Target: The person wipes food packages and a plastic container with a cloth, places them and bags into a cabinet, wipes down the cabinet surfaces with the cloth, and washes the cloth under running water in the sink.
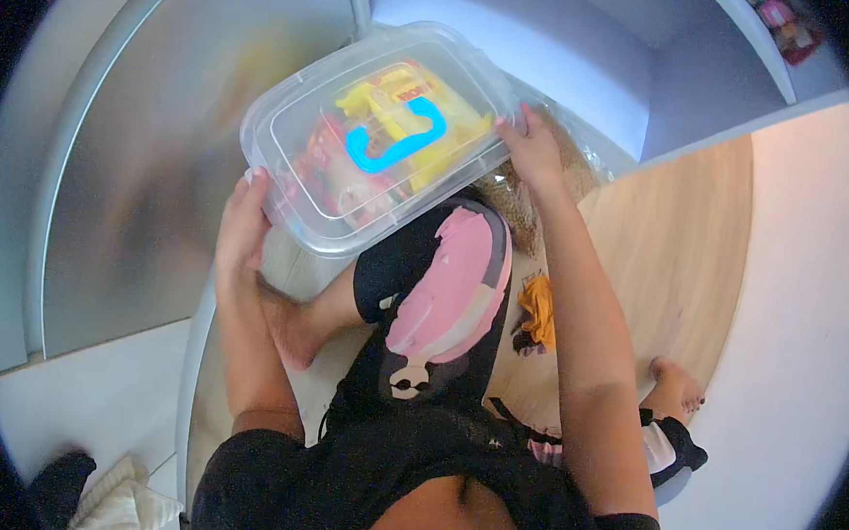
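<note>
Curling its fingers, the left hand point(243, 223) is gripping a clear plastic box point(334, 242), which is hanging above pink-and-black pants point(447, 286). Its lid point(291, 140) is showing 1 blue handle point(407, 148), with yellow packaging point(464, 127) inside. The right hand point(533, 153) is gripping the other end. Below, an orange cloth point(538, 313) is lying.

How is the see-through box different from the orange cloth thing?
The clear box is see-through with a blue handle, but the orange cloth is not see-through.
The clear box looks much bigger than the orange cloth.
The clear box is held up by the left hand and right hand, while the orange cloth lies crumpled on the wooden surface, with no hand touching it.
</note>
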`<state>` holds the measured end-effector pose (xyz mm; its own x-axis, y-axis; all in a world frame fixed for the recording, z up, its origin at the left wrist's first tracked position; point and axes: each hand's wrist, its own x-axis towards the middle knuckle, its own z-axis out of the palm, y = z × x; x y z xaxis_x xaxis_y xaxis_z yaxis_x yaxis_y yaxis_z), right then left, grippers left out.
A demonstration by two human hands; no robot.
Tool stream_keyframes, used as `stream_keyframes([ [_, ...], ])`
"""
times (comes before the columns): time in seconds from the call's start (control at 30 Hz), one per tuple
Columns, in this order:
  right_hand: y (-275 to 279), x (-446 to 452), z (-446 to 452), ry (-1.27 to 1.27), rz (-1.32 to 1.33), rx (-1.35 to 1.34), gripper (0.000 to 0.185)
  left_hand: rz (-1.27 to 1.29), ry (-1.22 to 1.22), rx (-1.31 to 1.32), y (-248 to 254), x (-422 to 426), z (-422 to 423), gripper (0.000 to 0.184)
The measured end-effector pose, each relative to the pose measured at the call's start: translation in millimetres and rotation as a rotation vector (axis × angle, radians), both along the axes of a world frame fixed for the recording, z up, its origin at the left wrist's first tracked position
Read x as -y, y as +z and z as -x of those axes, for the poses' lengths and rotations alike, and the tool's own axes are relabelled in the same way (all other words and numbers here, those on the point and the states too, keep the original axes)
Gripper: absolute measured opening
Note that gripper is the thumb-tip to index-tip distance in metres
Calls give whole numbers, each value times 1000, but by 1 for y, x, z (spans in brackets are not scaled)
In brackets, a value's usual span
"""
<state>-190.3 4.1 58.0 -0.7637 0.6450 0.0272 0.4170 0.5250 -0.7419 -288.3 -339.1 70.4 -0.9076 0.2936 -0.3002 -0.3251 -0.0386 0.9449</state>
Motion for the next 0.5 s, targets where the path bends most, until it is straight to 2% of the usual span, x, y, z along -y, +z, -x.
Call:
stream_keyframes([
  [0.03,0,0,5,-12,-29,10,66,-9,0,10,-3,6,6,45],
  [0.1,1,0,13,-9,-52,14,64,513,-149,-95,-5,18,12,42],
  [0.13,4,-2,17,2,-94,62,61,516,-139,-90,-5,20,13,42],
  [0.2,3,-6,25,18,-136,109,58,944,-241,-228,-4,19,15,43],
  [0.33,-6,-12,28,-41,-160,64,50,815,-216,-102,-15,17,16,38],
  [0.4,-4,-10,31,-45,-175,50,49,632,-149,-82,-23,16,15,38],
  [0.5,10,-9,32,-83,-202,135,46,614,-149,-139,-27,18,14,38],
])
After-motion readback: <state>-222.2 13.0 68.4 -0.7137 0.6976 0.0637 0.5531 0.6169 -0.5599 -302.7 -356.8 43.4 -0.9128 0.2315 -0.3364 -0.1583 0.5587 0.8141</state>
